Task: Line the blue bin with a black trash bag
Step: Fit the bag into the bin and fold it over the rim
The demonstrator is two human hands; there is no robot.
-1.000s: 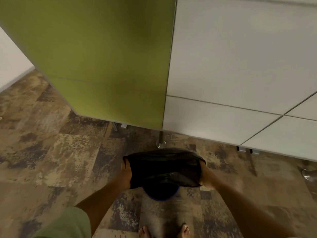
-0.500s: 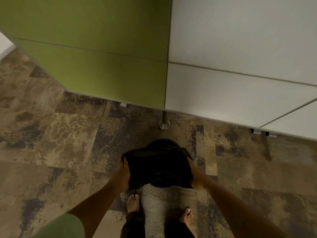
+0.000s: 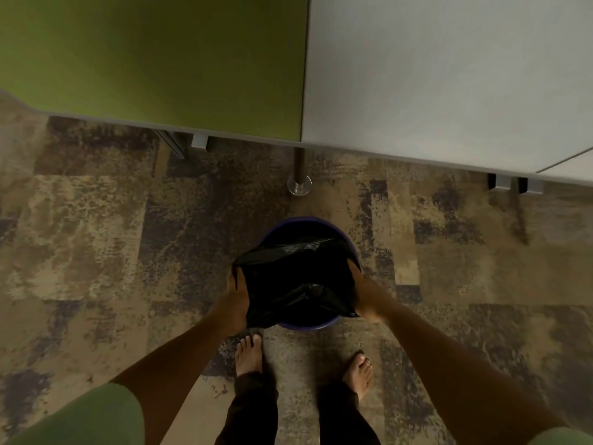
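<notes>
A round blue bin point(image 3: 308, 324) stands on the carpet right in front of my bare feet. A black trash bag point(image 3: 296, 277) is spread open over its mouth and covers the near part of the rim. My left hand point(image 3: 236, 303) grips the bag's left edge beside the bin. My right hand point(image 3: 365, 295) grips the bag's right edge on the other side. The far arc of the blue rim shows past the bag. The bin's inside is dark and hidden.
A green panel point(image 3: 154, 56) and a white panel point(image 3: 449, 69) stand just beyond the bin, raised on a metal leg point(image 3: 300, 178) with a round foot. Patterned brown carpet point(image 3: 96, 252) spreads to both sides. My feet point(image 3: 248, 354) stand close behind the bin.
My view has tilted down and my feet have come into view. Both hands have lowered the bag from above the bin onto its mouth.
</notes>
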